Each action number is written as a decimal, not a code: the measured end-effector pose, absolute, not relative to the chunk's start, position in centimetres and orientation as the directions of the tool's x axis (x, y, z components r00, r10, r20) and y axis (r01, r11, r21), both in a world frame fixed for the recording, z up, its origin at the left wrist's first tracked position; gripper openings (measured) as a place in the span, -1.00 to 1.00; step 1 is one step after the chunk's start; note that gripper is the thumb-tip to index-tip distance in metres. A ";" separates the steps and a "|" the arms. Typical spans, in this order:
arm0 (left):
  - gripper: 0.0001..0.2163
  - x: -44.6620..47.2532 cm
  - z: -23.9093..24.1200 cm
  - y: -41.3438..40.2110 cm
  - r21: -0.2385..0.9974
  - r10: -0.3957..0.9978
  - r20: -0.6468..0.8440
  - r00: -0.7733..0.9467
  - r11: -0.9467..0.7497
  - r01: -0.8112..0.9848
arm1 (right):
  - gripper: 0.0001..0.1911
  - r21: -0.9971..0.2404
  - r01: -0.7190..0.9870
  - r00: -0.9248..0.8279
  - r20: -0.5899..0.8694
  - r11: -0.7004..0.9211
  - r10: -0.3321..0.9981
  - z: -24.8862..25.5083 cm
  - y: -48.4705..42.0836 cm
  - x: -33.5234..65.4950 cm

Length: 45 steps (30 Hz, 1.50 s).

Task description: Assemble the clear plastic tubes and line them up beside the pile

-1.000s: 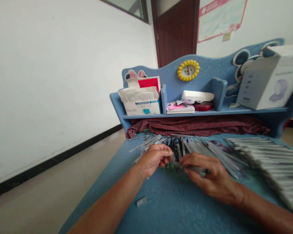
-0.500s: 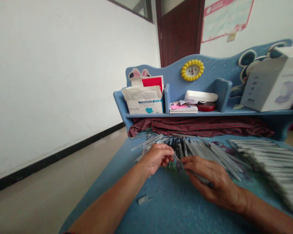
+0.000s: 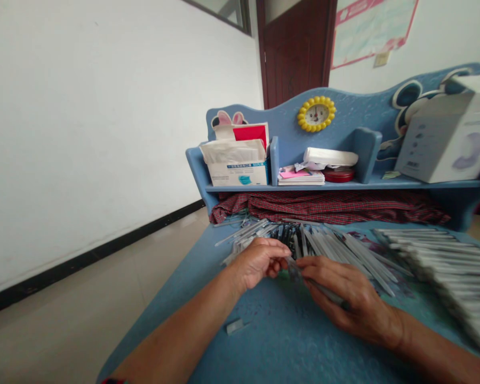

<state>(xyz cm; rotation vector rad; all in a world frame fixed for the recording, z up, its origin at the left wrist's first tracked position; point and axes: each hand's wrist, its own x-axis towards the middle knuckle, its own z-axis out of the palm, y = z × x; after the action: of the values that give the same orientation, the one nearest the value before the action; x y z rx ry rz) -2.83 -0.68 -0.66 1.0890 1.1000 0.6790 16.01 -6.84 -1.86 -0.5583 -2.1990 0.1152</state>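
My right hand [image 3: 346, 293] is closed around a pen [image 3: 328, 293], a slim greyish barrel whose dark end shows under the palm. Beside its fingertips, my left hand [image 3: 260, 264] pinches a small clear plastic piece [image 3: 294, 269]; blur hides its exact shape. The two hands nearly meet above the blue desk [image 3: 272, 341]. Just behind them lie a heap of translucent pen barrels [image 3: 340, 253], dark slim parts [image 3: 287, 234] and clear pieces [image 3: 250, 232] on the left. A small clear plastic piece [image 3: 235, 326] rests alone nearer the front.
Many whitish pens or tubes lie in a row as a stack [image 3: 444, 261] at the right. Bunched checked cloth [image 3: 328, 208] runs under the shelf [image 3: 368, 185]. On the shelf stand a mask box [image 3: 240, 173], papers [image 3: 300, 178], a red tin [image 3: 339, 175] and a white carton [image 3: 436, 138].
My left hand has shifted slightly right, closer to my right fingertips. More of the clear piece shows between the hands. My right hand stays in place with the pen.
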 end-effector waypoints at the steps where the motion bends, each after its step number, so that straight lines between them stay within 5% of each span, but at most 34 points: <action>1: -0.85 -2.8 -0.6 -0.7 0.928 0.860 -0.363 0.359 0.367 0.058 | -0.73 -0.263 0.346 -0.549 0.721 0.900 0.422 -1.9 -6.8 16.0; 21: -0.86 -2.2 -0.5 -1.3 0.919 0.849 -0.315 0.425 0.385 -0.086 | -0.85 0.029 0.413 -0.713 0.632 0.910 0.303 -1.7 -7.0 15.7; 35: -0.83 -1.9 -0.2 -1.7 0.926 0.857 -0.270 0.439 0.355 -0.125 | -0.76 0.065 0.414 -0.736 0.611 0.908 0.292 -2.0 -6.8 15.8; 45: -0.73 -1.3 0.1 -1.9 0.889 0.863 -0.374 0.339 0.438 -0.134 | -0.76 0.106 0.443 -0.726 0.625 0.890 0.287 -2.1 -6.9 15.8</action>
<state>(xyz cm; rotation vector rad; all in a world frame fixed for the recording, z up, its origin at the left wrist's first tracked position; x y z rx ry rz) -1.33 -1.86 0.14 0.8842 1.0122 0.7730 15.82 -6.88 -2.09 -0.5233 -2.4287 -0.3295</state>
